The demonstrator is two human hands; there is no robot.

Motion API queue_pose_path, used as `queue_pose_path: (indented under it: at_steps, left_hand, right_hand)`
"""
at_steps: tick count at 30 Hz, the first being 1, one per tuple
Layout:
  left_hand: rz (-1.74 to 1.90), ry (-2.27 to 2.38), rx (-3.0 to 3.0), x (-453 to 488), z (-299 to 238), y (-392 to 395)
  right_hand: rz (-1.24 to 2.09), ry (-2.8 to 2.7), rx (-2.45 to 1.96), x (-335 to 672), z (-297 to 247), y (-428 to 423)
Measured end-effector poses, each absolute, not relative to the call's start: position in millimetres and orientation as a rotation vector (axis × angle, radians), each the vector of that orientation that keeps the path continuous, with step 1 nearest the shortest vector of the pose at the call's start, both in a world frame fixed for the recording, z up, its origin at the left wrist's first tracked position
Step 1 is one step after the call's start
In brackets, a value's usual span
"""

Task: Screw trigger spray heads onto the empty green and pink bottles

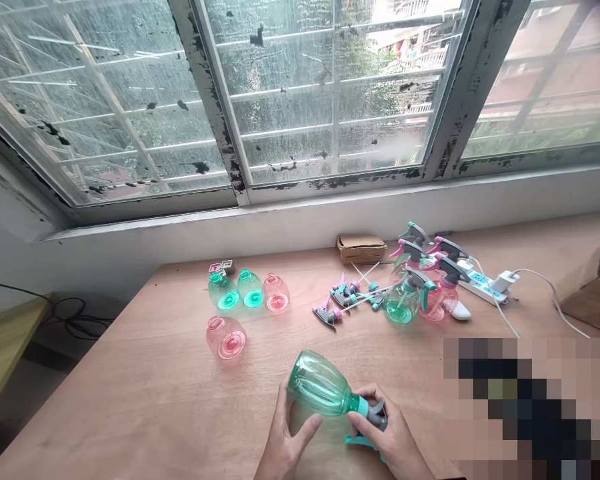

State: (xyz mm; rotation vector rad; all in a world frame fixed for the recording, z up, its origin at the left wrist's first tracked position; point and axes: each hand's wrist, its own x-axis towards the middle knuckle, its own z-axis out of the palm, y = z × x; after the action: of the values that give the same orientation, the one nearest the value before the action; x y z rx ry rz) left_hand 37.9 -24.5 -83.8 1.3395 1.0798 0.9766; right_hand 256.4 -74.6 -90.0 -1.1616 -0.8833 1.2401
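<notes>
My left hand (287, 437) is wrapped round the body of a clear green spray bottle (320, 387), which lies tilted low over the wooden table (145, 387). My right hand (387, 437) grips the grey and teal trigger head (375, 417) fitted on the bottle's neck. Both hands are closed on it near the table's front edge.
Empty green and pink bottles (250, 290) lie at the back left, one pink bottle (226, 337) nearer. Loose trigger heads (343, 300) lie in the middle, assembled spray bottles (420, 280) at the right. A cardboard box (361, 248), a power strip (480, 283) and a blurred patch are also there.
</notes>
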Motion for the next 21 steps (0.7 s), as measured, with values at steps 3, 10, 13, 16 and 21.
queue_pose_path:
  at_steps: [3,10,13,16,21]
  left_hand:
    - [1.014,1.121,1.328,39.2,-80.4,-23.4]
    - [1.097,1.076,1.275,46.0,-79.8,-18.7]
    - [1.086,1.040,1.257,44.1,-81.6,-20.3]
    - [1.074,1.025,1.252,43.4,-79.9,-21.7]
    - [1.098,1.070,1.243,46.8,-72.6,-20.5]
  right_hand:
    - [1.215,-0.870,-1.161,254.7,-87.3,-73.6]
    - [1.250,-0.867,-1.153,258.4,-84.4,-72.2]
    - [1.279,-0.912,-1.149,261.3,-85.6,-71.5]
    - [1.256,-0.898,-1.137,259.7,-86.8,-72.0]
    - [1.223,-0.884,-1.163,254.5,-88.1,-73.5]
